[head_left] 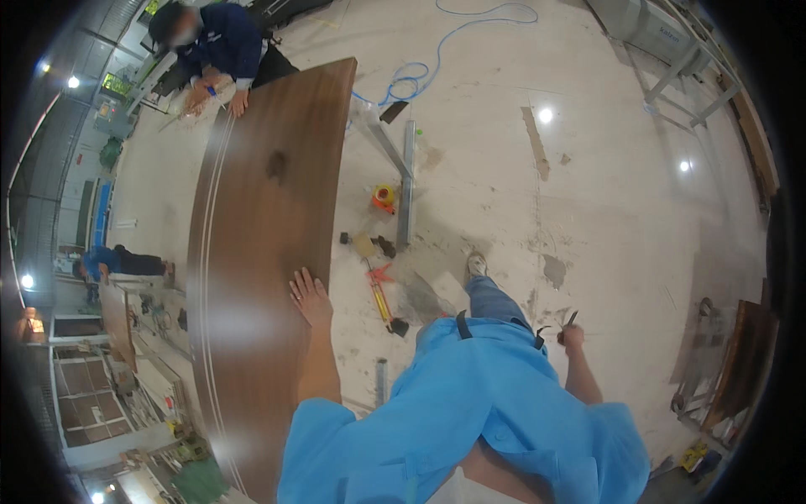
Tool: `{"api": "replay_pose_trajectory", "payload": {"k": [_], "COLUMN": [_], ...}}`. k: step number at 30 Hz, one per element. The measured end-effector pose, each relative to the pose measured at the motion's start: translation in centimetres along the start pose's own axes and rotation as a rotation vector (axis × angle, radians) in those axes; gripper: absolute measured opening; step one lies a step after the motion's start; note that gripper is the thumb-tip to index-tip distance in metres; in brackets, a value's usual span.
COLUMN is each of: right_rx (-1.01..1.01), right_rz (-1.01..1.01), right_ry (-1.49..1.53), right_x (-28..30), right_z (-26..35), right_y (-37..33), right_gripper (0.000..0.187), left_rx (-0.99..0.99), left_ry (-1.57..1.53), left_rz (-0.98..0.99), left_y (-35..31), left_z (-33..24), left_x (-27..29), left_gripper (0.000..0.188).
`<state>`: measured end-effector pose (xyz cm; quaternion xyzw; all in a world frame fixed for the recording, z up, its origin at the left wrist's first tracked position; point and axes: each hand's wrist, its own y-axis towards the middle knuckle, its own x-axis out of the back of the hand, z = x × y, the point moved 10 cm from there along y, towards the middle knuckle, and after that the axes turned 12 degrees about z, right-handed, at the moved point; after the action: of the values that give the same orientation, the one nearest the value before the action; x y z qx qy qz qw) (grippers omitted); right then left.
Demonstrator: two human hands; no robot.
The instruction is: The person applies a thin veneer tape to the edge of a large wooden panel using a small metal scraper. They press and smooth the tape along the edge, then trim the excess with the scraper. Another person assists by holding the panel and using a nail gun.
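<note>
A long brown wood-grain panel (262, 197) with pale parallel lines along its left side stretches away on my left. My left hand (311, 300) lies flat on its right edge, fingers spread. Out to my right, away from the panel, my right hand (573, 337) is closed round a small dark slim tool (573, 318); its tip sticks out past the fingers, and its kind is too small to make out. At the panel's far end a person in dark blue rests one hand (239, 102) on the corner and holds a small blue item in the other.
A metal stand (406, 189) shows beside the panel. On the floor lie an orange-yellow tape roll (384, 197), a caulking gun (380, 294) and a blue hose (438, 59). Another worker (126, 262) is at far left. A brown panel (739, 365) leans at right.
</note>
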<state>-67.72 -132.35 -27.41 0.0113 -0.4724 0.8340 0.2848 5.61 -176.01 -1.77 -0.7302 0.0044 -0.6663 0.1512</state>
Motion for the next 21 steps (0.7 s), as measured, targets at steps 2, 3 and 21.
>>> {"api": "replay_pose_trajectory", "payload": {"k": [2,3,21], "right_rx": [0.094,0.145,1.115], "right_rz": [0.003,0.016,0.501], "right_ry": [-0.051,-0.085,-0.763], "right_x": [-2.1,-3.6,-56.5], "right_z": [9.9,15.3,82.5], "right_y": [3.9,5.5,0.6], "right_gripper": [0.012,0.012,0.022], "left_rx": [-0.036,-0.018,-0.731], "left_ry": [-0.017,-0.043,-0.604], "left_rz": [-0.014,0.024,0.216], "left_y": [3.9,5.6,41.1], "left_z": [-3.7,-5.0,-35.1], "left_x": [0.7,0.6,15.5], "left_gripper": [0.061,0.061,0.074]}}
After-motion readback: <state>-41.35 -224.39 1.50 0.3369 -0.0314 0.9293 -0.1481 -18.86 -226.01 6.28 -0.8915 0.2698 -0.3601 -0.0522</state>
